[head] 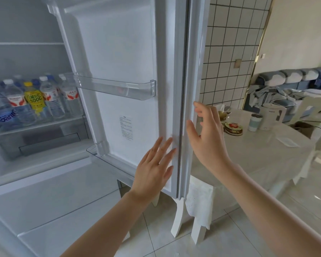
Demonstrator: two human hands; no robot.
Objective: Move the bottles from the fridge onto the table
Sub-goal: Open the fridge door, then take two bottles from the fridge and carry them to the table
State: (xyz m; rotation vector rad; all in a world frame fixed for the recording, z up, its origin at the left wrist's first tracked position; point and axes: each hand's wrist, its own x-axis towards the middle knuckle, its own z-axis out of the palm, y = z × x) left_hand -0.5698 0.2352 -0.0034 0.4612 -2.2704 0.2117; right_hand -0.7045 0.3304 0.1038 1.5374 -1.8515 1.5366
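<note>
Both hands are spread flat at the open fridge door (170, 89): the left hand (154, 167) on its inner edge, the right hand (206, 134) behind. The bottles (33, 101) are shelved far left; the surface (258, 151) lies right.

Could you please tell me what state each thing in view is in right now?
fridge door: swung open.
bottles: upright on the fridge shelf, capped.
door bin: nothing visible in it.
left hand: open, fingers at the door edge.
right hand: open, beside the door edge.
kettle: upright on the table, lid shut.
</note>
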